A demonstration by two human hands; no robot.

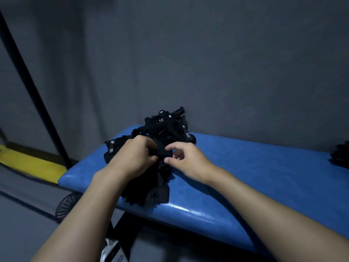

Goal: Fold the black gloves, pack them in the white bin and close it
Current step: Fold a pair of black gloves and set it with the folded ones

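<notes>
Head view, one frame.

- Both bare forearms entered from the bottom of the frame and met at centre over the blue padded counter (245, 178).
- A black glove (151, 193) lay lengthwise at centre, its lower end draped over the counter's near edge.
- Left hand (136, 156): fingers curled, pinching the upper part of that glove.
- Right hand (188, 157): just beside the left. Thumb and forefinger were curved at the fabric's right edge, tips apart. Could not tell whether they gripped it.
- Directly behind the hands, a loose pile of black gloves (168, 127) sat at the counter's far left, against the grey wall (226, 63). Small white labels showed on several.
- More dark fabric (341, 156) lay at the right edge of the frame, well apart from the pile, too cropped to identify.
- Lower left, below the counter: a round dark grille (67, 205).
- Left edge: a yellow strip (32, 165) beside a slanting black pole (28, 82).
</notes>
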